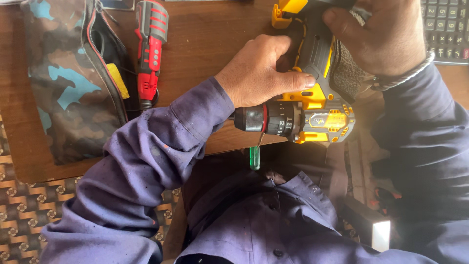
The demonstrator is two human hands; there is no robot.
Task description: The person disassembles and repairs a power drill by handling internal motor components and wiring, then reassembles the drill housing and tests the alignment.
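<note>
A yellow and black cordless drill (312, 105) lies over the near edge of a wooden table (205, 34), its chuck pointing left. My left hand (261, 68) wraps the drill's body just behind the chuck. My right hand (383, 34) grips the drill's handle near the top; a ring and a bracelet show on it. A green-handled screwdriver (254, 157) hangs below the chuck, partly hidden under the table edge.
A red and black power screwdriver (150, 49) lies at the back left, beside an open camouflage tool pouch (68, 83). A calculator (447, 29) sits at the back right. Patterned flooring (24, 210) shows at lower left.
</note>
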